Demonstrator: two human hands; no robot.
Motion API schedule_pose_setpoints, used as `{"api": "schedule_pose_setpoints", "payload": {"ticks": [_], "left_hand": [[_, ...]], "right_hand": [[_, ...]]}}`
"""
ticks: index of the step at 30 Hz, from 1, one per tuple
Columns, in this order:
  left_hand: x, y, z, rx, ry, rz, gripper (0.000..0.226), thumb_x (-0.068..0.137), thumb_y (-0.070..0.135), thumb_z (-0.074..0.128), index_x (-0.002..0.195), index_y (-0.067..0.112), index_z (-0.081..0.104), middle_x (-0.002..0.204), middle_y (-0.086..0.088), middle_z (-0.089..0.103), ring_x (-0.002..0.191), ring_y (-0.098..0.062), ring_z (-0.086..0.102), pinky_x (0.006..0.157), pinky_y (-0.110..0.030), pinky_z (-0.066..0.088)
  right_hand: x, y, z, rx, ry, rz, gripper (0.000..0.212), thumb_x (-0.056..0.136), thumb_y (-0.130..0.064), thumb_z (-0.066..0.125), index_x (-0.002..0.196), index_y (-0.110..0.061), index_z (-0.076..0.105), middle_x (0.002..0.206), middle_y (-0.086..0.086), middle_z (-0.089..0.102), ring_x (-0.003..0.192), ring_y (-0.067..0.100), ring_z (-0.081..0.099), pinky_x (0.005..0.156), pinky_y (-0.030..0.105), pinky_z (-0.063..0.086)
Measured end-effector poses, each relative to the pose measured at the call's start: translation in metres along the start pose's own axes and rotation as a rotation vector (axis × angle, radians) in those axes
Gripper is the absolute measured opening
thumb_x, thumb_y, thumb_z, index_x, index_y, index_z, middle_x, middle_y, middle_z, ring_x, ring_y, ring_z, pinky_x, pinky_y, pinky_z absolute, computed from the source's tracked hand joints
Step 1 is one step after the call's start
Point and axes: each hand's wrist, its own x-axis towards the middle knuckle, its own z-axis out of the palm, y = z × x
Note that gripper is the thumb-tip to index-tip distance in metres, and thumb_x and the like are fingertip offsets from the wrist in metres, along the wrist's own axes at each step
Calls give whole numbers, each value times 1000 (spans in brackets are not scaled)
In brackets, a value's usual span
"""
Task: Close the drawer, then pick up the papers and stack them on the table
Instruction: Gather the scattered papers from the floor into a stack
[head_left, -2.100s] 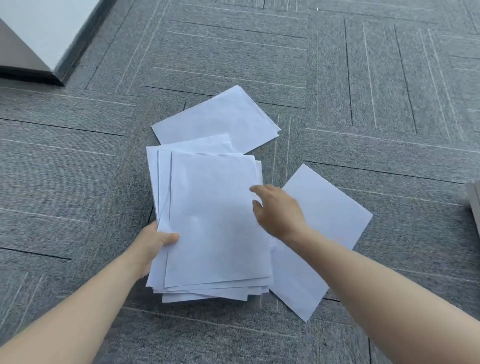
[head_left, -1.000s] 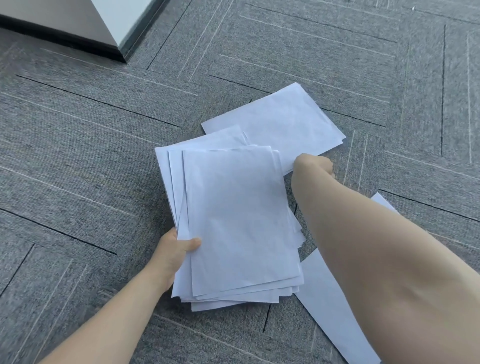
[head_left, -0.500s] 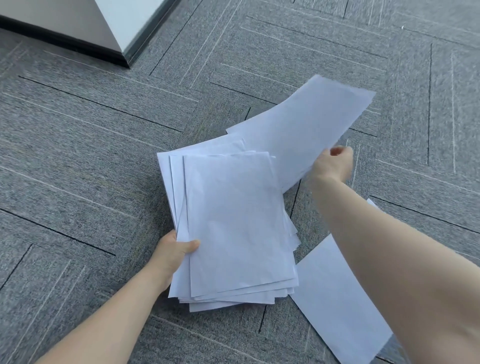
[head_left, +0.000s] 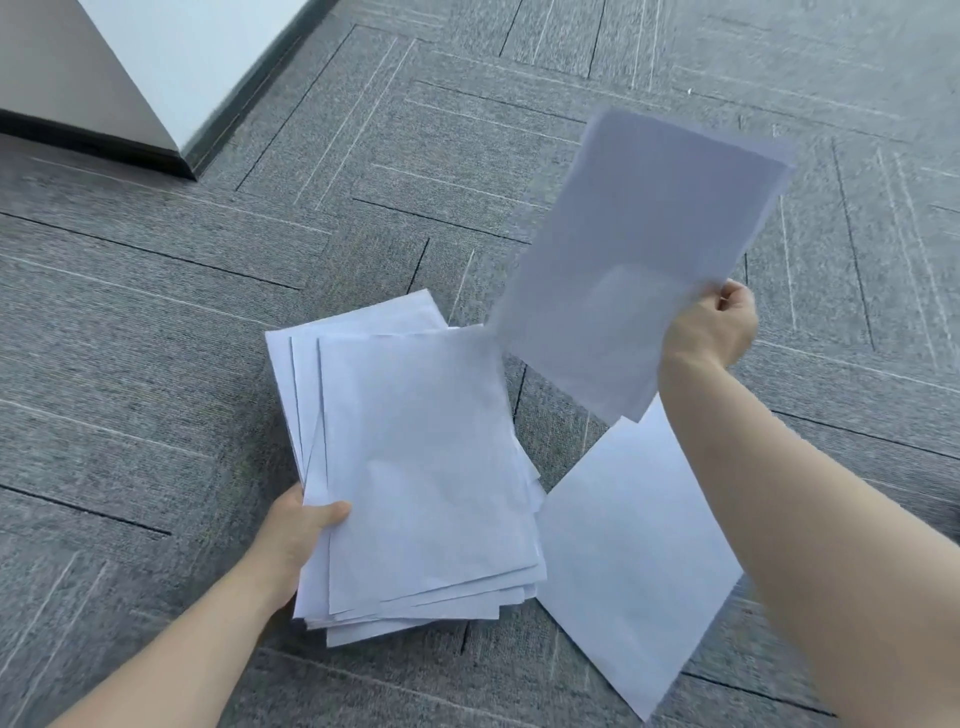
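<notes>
A loose stack of white papers (head_left: 421, 467) is held just above the grey carpet, its sheets fanned out of line. My left hand (head_left: 304, 530) grips the stack at its near left edge, thumb on top. My right hand (head_left: 711, 327) pinches the corner of a single white sheet (head_left: 628, 270), which hangs tilted in the air above and right of the stack. Another single sheet (head_left: 628, 561) lies flat on the carpet under my right forearm, just right of the stack. No drawer or table shows.
Grey carpet tiles (head_left: 156, 364) with line patterns cover the floor all around. A white wall corner with a dark baseboard (head_left: 171, 150) juts in at the top left.
My right hand reached to the far sheet, pinched it and lifted it off the carpet up to the right. The left hand kept hold of the stack.
</notes>
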Motion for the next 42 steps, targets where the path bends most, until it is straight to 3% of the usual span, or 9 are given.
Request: {"api": "schedule_pose_setpoints", "payload": {"ticks": [5, 7, 14, 19, 25, 27, 32, 35, 42], "left_hand": [[-14, 0, 14, 31, -40, 33, 27, 85, -9, 58, 106, 8, 61, 100, -15, 69, 88, -34, 65, 72, -39, 52], [-17, 1, 23, 59, -67, 41, 26, 86, -8, 58, 106, 8, 61, 101, -16, 69, 89, -36, 66, 73, -39, 53], [-17, 4, 51, 176, -179, 42, 36, 82, -6, 63, 116, 5, 63, 105, -16, 73, 94, -38, 69, 86, -49, 54], [-24, 6, 61, 177, -196, 5, 29, 89, -6, 55, 115, 6, 60, 103, -16, 70, 93, -36, 67, 81, -45, 54], [-32, 7, 66, 116, -227, -1, 35, 93, 38, 56, 120, 15, 57, 117, -1, 66, 112, -21, 58, 106, -39, 37], [-34, 6, 70, 137, -274, 34, 14, 94, 27, 57, 108, 23, 56, 102, 9, 64, 100, -13, 58, 97, -31, 37], [-25, -2, 71, 277, -195, 70, 31, 84, 3, 67, 114, 9, 60, 106, -13, 71, 86, -28, 69, 76, -38, 53], [-22, -2, 71, 296, -152, 84, 27, 85, -1, 64, 110, 11, 61, 98, -9, 71, 83, -28, 68, 71, -36, 53], [-19, 5, 63, 205, -138, 60, 38, 85, 1, 65, 122, 8, 59, 112, -18, 69, 97, -38, 67, 89, -55, 51]], "right_hand": [[14, -3, -34, 19, 6, 42, 15, 94, -19, 48, 87, -18, 61, 73, -4, 59, 58, 6, 48, 56, 15, 40], [11, 2, -43, 38, -50, 43, 15, 93, -18, 50, 85, -17, 63, 75, 1, 61, 62, 11, 49, 59, 24, 44], [-27, 39, -63, -149, -487, 141, 17, 91, -12, 54, 80, -9, 67, 64, 3, 51, 52, 9, 39, 49, 24, 34], [-52, 60, -72, -234, -663, 202, 19, 91, -14, 56, 75, -15, 64, 63, 1, 54, 55, 14, 43, 52, 24, 37], [-89, 90, -72, -344, -794, 210, 24, 92, -11, 51, 73, -18, 63, 65, 0, 59, 60, 18, 51, 58, 30, 41], [-100, 98, -69, -379, -821, 222, 22, 92, -12, 49, 77, -18, 62, 71, 1, 63, 64, 22, 55, 61, 34, 44], [-120, 104, -67, -456, -897, 264, 13, 90, -22, 50, 92, -17, 62, 93, 8, 72, 83, 32, 69, 76, 45, 57], [-112, 100, -74, -542, -901, 258, 13, 89, -25, 50, 94, -16, 58, 91, 6, 66, 67, 28, 63, 69, 41, 55], [-35, 92, -143, -1004, -617, 184, 37, 89, -28, 53, 124, -15, 51, 116, 6, 64, 97, 27, 60, 76, 31, 41]]}}
